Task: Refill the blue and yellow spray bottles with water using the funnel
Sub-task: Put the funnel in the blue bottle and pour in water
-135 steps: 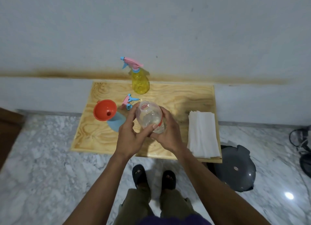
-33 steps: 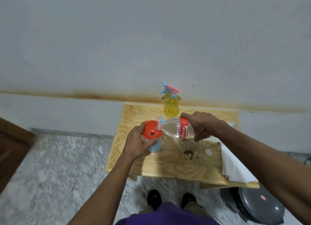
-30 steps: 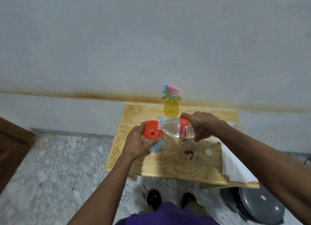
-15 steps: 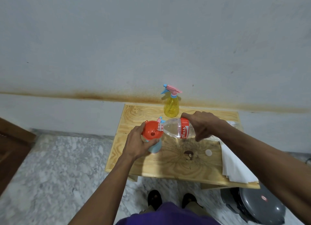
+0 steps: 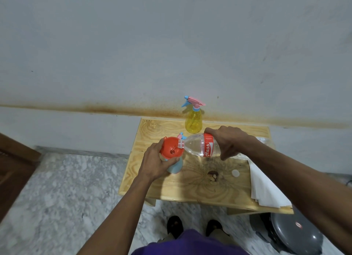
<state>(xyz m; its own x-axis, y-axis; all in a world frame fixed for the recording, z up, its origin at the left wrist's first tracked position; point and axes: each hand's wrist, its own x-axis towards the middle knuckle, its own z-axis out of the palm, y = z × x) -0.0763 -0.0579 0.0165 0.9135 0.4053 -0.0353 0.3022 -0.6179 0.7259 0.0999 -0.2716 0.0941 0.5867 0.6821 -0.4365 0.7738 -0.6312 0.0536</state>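
An orange funnel point(image 5: 170, 147) sits in the neck of the blue spray bottle point(image 5: 175, 167) on the wooden table point(image 5: 192, 188). My left hand point(image 5: 155, 162) grips the blue bottle and the funnel's stem from the left. My right hand point(image 5: 227, 141) holds a clear water bottle point(image 5: 199, 146) with a red label, tipped sideways, its mouth over the funnel's rim. The blue bottle's detached pink and blue spray head point(image 5: 180, 136) peeks out behind the funnel. The yellow spray bottle point(image 5: 193, 119) stands upright at the back of the table with its sprayer on.
A white bottle cap point(image 5: 235, 173) lies on the table near a dark knot point(image 5: 213, 175). Folded white cloth point(image 5: 263, 190) covers the right edge. A grey lidded pan point(image 5: 297, 233) sits on the marble floor at lower right. A wall rises directly behind the table.
Since 4.5 s ago the water bottle was uncapped and tipped over the funnel, and my left hand took the blue bottle. Over the last second nothing has visibly moved.
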